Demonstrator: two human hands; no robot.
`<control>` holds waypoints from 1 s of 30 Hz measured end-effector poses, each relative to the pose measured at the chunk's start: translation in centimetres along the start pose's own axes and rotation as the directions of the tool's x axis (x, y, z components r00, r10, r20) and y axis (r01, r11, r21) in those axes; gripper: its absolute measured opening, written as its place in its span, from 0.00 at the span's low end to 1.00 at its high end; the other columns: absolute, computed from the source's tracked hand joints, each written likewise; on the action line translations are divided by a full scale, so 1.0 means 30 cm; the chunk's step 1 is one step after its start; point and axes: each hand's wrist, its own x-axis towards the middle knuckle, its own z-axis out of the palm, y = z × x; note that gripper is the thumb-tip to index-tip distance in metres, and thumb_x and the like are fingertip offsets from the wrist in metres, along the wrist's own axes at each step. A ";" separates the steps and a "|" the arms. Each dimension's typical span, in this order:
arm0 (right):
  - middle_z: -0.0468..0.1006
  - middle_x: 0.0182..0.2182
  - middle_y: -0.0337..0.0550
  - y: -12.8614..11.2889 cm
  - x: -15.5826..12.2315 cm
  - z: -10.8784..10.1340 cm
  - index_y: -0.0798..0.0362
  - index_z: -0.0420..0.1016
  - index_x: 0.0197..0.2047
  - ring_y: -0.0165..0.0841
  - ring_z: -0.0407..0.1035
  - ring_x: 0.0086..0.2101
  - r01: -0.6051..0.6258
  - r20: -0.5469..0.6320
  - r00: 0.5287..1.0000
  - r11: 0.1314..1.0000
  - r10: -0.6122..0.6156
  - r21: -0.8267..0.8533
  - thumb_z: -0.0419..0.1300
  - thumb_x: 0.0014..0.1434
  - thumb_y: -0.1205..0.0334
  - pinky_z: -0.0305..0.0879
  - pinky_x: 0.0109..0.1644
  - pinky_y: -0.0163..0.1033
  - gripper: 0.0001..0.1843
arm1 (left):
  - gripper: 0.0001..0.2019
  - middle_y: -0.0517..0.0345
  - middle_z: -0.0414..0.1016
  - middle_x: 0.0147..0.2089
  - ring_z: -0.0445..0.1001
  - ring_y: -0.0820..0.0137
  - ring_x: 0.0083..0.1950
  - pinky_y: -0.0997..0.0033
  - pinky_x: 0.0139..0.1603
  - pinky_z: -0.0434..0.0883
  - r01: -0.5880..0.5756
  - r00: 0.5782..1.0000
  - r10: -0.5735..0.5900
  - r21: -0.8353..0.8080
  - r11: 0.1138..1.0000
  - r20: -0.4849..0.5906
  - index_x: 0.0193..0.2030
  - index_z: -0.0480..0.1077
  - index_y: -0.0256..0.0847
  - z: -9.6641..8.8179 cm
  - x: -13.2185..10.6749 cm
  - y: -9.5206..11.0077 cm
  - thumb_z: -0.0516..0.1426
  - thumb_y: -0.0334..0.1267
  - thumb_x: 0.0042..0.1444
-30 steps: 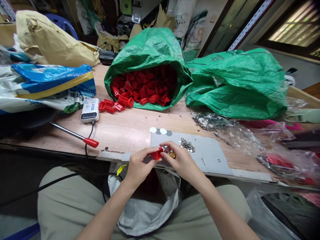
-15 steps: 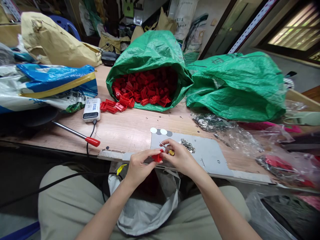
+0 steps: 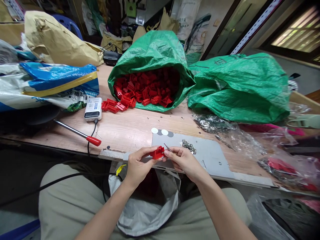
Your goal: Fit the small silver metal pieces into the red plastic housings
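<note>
My left hand [image 3: 138,164] pinches a small red plastic part [image 3: 157,152] between thumb and fingers, just over the table's front edge. Close against its right side is my right hand [image 3: 178,158], closed around a small screwdriver [image 3: 167,147]. Only the thin metal shaft shows, pointing up and left; the handle is covered by the fingers. The right fingertips touch the red part's right end. Behind the right hand, a pile of small shiny metal pieces [image 3: 188,146] lies on a grey mat [image 3: 210,155]. Below both hands, an open whitish sack [image 3: 147,216] hangs between the knees.
A green sack [image 3: 152,50] spills red parts [image 3: 120,105] onto the table. Another green sack [image 3: 240,88] stands right, beside clear plastic bags [image 3: 245,140] of metal pieces. At left are a white power bank [image 3: 93,109] with a cable and a red-handled lever [image 3: 93,140].
The red part has been turned so its open side shows. My right hand has shifted its grip; the screwdriver's yellow handle, visible before, is now hidden. The view has moved slightly.
</note>
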 end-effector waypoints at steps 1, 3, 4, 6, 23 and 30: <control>0.69 0.18 0.34 0.002 0.004 -0.002 0.56 0.78 0.30 0.19 0.44 0.15 0.006 0.005 1.000 1.000 -0.006 -0.012 0.68 0.53 0.42 0.40 0.17 0.31 0.22 | 0.14 0.51 0.84 0.46 0.83 0.62 0.47 0.61 0.52 0.82 -0.009 1.000 0.009 0.007 1.000 0.003 0.46 0.80 0.40 -0.001 0.000 0.000 0.69 0.36 0.52; 0.69 0.19 0.34 0.005 0.010 -0.008 0.56 0.78 0.30 0.19 0.45 0.15 0.018 0.017 1.000 0.999 -0.018 -0.044 0.67 0.54 0.41 0.40 0.18 0.31 0.23 | 0.14 0.52 0.84 0.47 0.83 0.63 0.47 0.62 0.52 0.82 -0.032 0.999 0.032 0.017 0.999 0.012 0.46 0.80 0.41 -0.001 0.001 0.001 0.69 0.36 0.52; 0.70 0.19 0.35 0.005 0.011 -0.012 0.56 0.78 0.30 0.20 0.46 0.15 0.023 0.020 1.000 0.997 -0.022 -0.069 0.66 0.54 0.41 0.41 0.18 0.31 0.23 | 0.14 0.52 0.84 0.47 0.83 0.63 0.48 0.62 0.52 0.82 -0.042 0.999 0.041 0.022 0.999 0.018 0.46 0.80 0.42 -0.001 0.002 0.002 0.69 0.36 0.52; 0.71 0.20 0.37 0.000 0.012 -0.019 0.56 0.78 0.30 0.21 0.47 0.15 0.035 0.016 0.999 0.988 -0.033 -0.149 0.65 0.56 0.41 0.42 0.18 0.32 0.23 | 0.13 0.52 0.84 0.48 0.83 0.62 0.48 0.62 0.52 0.82 -0.053 0.998 0.052 0.040 0.998 0.027 0.46 0.80 0.42 -0.001 0.003 0.003 0.68 0.36 0.53; 0.74 0.18 0.39 -0.027 0.011 0.014 0.53 0.72 0.23 0.26 0.58 0.18 0.049 -0.097 0.990 0.884 -0.106 -0.465 0.62 0.57 0.49 0.50 0.22 0.33 0.18 | 0.12 0.54 0.84 0.47 0.84 0.62 0.47 0.63 0.50 0.82 -0.145 0.988 0.133 0.178 0.973 0.079 0.46 0.80 0.44 -0.003 0.002 0.007 0.67 0.32 0.54; 0.73 0.21 0.35 -0.005 0.018 -0.030 0.55 0.72 0.29 0.17 0.41 0.13 -0.109 0.129 0.986 0.994 0.108 0.004 0.67 0.53 0.41 0.42 0.15 0.30 0.23 | 0.15 0.54 0.84 0.46 0.84 0.64 0.46 0.66 0.50 0.82 0.030 0.999 -0.030 -0.010 0.999 0.039 0.47 0.80 0.41 -0.007 0.005 0.011 0.70 0.33 0.50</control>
